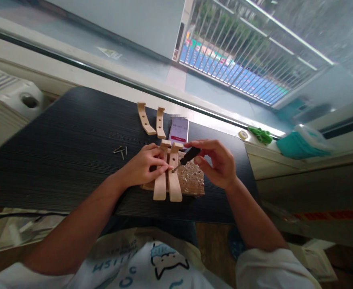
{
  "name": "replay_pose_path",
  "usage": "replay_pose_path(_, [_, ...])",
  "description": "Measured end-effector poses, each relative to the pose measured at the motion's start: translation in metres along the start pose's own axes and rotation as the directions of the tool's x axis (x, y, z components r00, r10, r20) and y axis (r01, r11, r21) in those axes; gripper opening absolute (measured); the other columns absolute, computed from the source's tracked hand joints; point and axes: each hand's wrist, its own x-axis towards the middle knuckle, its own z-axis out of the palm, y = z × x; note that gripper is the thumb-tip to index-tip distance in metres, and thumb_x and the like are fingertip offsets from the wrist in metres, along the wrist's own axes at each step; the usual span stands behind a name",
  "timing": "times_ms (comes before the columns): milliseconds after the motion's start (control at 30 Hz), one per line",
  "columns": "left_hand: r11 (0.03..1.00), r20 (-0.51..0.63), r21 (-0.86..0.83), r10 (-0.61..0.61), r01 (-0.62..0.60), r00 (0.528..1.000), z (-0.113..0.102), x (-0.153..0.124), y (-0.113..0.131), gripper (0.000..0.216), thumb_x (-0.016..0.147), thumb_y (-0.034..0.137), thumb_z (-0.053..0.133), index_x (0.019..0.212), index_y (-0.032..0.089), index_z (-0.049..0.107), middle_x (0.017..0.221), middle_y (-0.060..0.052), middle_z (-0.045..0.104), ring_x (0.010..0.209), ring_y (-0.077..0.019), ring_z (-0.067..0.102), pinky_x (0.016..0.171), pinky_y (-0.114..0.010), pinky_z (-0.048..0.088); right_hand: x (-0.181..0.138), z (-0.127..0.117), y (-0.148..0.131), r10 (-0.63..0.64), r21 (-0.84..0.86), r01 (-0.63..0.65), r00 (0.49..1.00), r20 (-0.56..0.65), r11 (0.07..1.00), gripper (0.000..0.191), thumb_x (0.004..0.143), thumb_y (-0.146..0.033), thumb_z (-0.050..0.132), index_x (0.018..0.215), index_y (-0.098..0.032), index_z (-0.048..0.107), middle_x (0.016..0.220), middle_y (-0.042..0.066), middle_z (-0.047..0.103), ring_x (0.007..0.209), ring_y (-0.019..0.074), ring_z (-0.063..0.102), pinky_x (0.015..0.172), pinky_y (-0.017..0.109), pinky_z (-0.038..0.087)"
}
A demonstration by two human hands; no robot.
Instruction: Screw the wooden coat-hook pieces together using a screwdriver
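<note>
Above our shirt (164,259), left hand (143,165) pins wooden pieces (175,188); right hand (218,164) grips screwdriver (190,155), tip on them; we drive it square.

Pale wooden hooks (167,176), black-striped table (59,160)

Four curved wooden pieces (174,188) lie on the worktop (59,160); two are under the hands and two are further back; there is one screwdriver (190,155); one phone (179,130); one brown sheet (193,180); a few screws (120,151), too small to count surely.
</note>
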Motion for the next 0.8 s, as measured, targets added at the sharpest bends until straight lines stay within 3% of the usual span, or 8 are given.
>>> replay_pose_path(167, [1.000, -0.005, 0.008, 0.009, -0.009, 1.000, 0.0008, 0.0000, -0.0009, 0.031, 0.094, 0.032, 0.048, 0.095, 0.024, 0.078, 0.082, -0.004, 0.060, 0.088, -0.0205, 0.050, 0.088, -0.037, 0.038, -0.0026, 0.0001, 0.0015, 0.041, 0.036, -0.042, 0.999, 0.015, 0.998, 0.034, 0.088, -0.015, 0.058, 0.119, -0.031, 0.056, 0.108, 0.000, 0.072, 0.075, 0.0094, 0.065, 0.058, 0.025, 0.050])
replay_pose_path(400, [1.000, -0.007, 0.010, 0.006, -0.006, 1.000, 0.0019, -0.0007, -0.0030, 0.031, 0.094, 0.033, 0.048, 0.094, 0.025, 0.078, 0.082, -0.004, 0.060, 0.089, -0.0208, 0.050, 0.088, -0.037, 0.038, -0.0013, 0.0012, 0.0028, 0.058, 0.001, -0.058, 0.998, -0.018, 0.998, 0.027, 0.088, -0.026, 0.062, 0.114, -0.028, 0.058, 0.079, -0.003, 0.067, 0.069, 0.0101, 0.064, 0.057, 0.025, 0.049])
replay_pose_path(600, [1.000, 0.006, 0.006, -0.005, 0.005, 1.000, 0.0011, -0.0005, -0.0022, 0.030, 0.093, 0.032, 0.048, 0.094, 0.026, 0.078, 0.082, -0.004, 0.061, 0.090, -0.0205, 0.050, 0.089, -0.037, 0.038, 0.0013, 0.0046, 0.0054, -0.010, -0.013, 0.010, 0.999, -0.032, 1.000, 0.025, 0.088, -0.022, 0.060, 0.112, -0.030, 0.060, 0.099, 0.000, 0.070, 0.077, 0.0105, 0.064, 0.065, 0.028, 0.053])
replay_pose_path(800, [1.000, 0.002, -0.018, -0.014, 0.014, 1.000, 0.0011, -0.0004, -0.0018, 0.028, 0.093, 0.030, 0.050, 0.096, 0.026, 0.078, 0.082, -0.004, 0.061, 0.089, -0.0207, 0.049, 0.090, -0.038, 0.038, 0.0024, 0.0048, 0.0075, 0.003, -0.008, -0.003, 0.999, -0.038, 1.000, 0.025, 0.087, -0.023, 0.062, 0.111, -0.028, 0.062, 0.102, 0.001, 0.070, 0.084, 0.0126, 0.066, 0.067, 0.029, 0.056])
